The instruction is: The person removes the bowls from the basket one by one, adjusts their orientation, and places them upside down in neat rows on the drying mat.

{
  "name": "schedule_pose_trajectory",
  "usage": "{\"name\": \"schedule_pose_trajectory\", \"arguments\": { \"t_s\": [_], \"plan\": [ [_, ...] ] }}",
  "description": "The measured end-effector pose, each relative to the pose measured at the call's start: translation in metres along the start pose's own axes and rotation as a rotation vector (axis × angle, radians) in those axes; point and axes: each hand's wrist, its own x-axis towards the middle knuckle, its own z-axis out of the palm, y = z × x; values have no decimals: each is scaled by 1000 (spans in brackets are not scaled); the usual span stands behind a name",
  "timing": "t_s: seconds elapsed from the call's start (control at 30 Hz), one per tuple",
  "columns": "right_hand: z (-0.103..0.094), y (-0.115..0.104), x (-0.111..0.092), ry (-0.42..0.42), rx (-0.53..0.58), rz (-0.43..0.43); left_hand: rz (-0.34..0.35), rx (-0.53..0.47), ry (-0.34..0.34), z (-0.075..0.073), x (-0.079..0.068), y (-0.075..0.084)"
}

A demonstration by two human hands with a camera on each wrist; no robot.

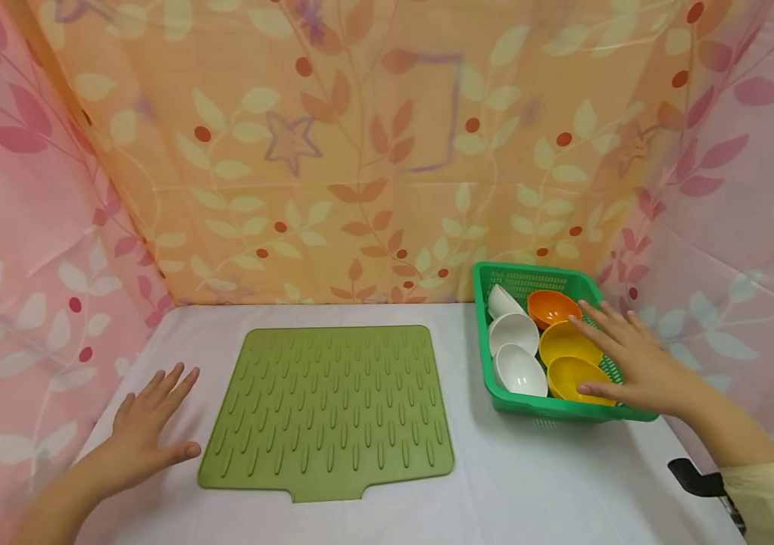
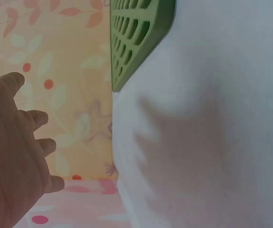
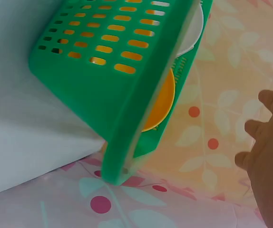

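My left hand is held with spread fingers over the white table, left of a green drying mat, and holds nothing. In the left wrist view its fingers stretch out above their shadow. On the right, my right hand hovers over the right side of a green basket, fingers spread and nothing in them. Inside the basket sit white bowls in a left row, with yellow bowls and an orange bowl beside them. The right hand partly covers the yellow bowls.
A floral curtain hangs behind the table, with pink curtains at both sides. A black handle-like object lies at the table's right edge beside the right sleeve. White tablecloth shows between mat and basket.
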Motion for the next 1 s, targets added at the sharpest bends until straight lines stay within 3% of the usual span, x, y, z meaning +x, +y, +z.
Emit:
{"name": "schedule_pose_trajectory", "arguments": {
  "t_s": [0.4,0.53,0.73,1.0],
  "plan": [
    [-7,-4,25,-121,304,83,52,-278,-24,18,-1,5],
    [-2,-2,32,-162,398,112,31,-339,-55,25,-3,4],
    [9,1,41,-204,441,86,-24,-430,-111,29,-3,5],
    [22,2,46,-255,456,72,-65,-469,-147,33,-3,6]
  ]
}}
